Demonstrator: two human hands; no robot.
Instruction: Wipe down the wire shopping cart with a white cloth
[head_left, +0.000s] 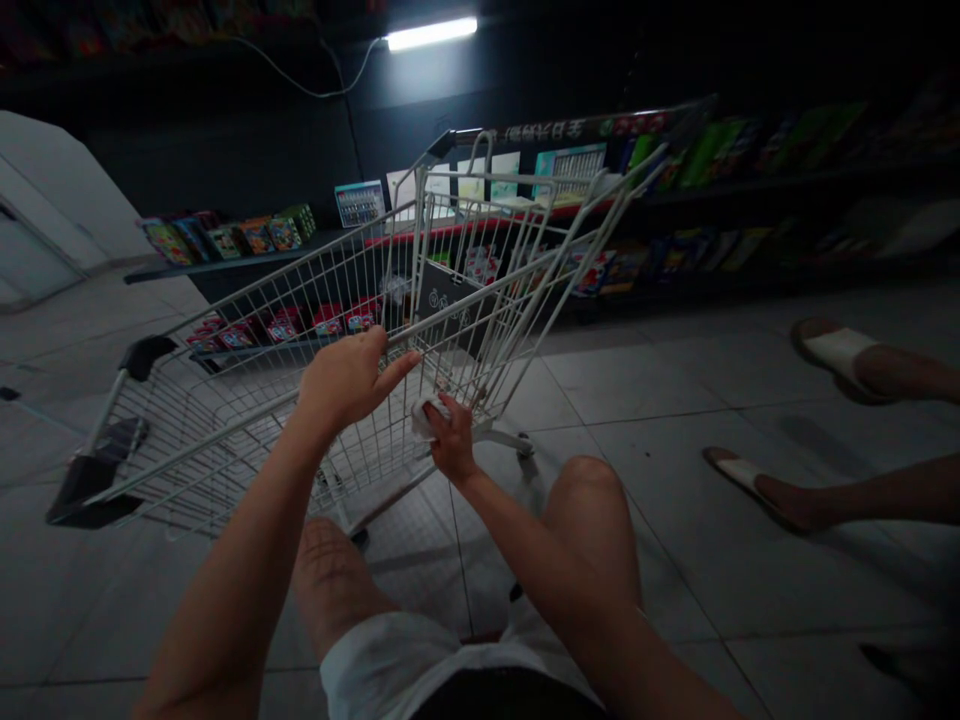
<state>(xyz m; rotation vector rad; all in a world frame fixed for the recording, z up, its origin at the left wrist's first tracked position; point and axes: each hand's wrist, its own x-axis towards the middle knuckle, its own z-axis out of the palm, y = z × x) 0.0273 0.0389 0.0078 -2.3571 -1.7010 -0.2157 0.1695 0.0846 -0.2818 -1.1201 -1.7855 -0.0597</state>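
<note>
A wire shopping cart (247, 425) stands sideways before me, its handle at the upper right. My left hand (345, 378) grips the near top rail; the thumb lies along it toward the right and the other fingers are mostly hidden. Lower and to the right, my right hand (452, 440) is closed around a crumpled white cloth (424, 418), pressed against the wires of the cart's near side. A dark panel (450, 300) with white symbols sits inside, by the child seat.
Behind the cart, shelves hold boxed goods (255, 238) and flat gift boxes (570, 170) under a lit tube lamp (431, 33). At the right, another person's feet in light shoes (750, 475) rest on the tiled floor (675, 590). My knees are close to the cart.
</note>
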